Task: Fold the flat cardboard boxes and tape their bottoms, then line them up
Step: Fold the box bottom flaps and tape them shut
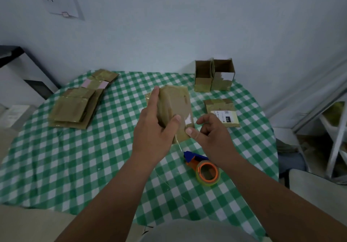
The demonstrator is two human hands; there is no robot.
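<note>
cardboard is filling both hands at the middle of the table: the left hand is wrapping round a box, thumb across its near face and fingers up its left side, holding it clear of the green check cloth, probably so its bottom faces the person for sealing. the right hand is curling in at the box's near right corner, thumb pressing on it; it looks to be smoothing or pinching clear tape, a strip of which is trailing off the near edge, though i cannot tell quite what the fingers are gripping. the dispenser is lying near the right wrist, close for the next pull.

two folded boxes are standing open-topped at the far right, touching side by side, likely the start of the line; i cannot see anything inside them. one flat is lying just right of the hands, label up, and a stack of flats is waiting at the far left, well apart, so most of the job looks undone.
</note>
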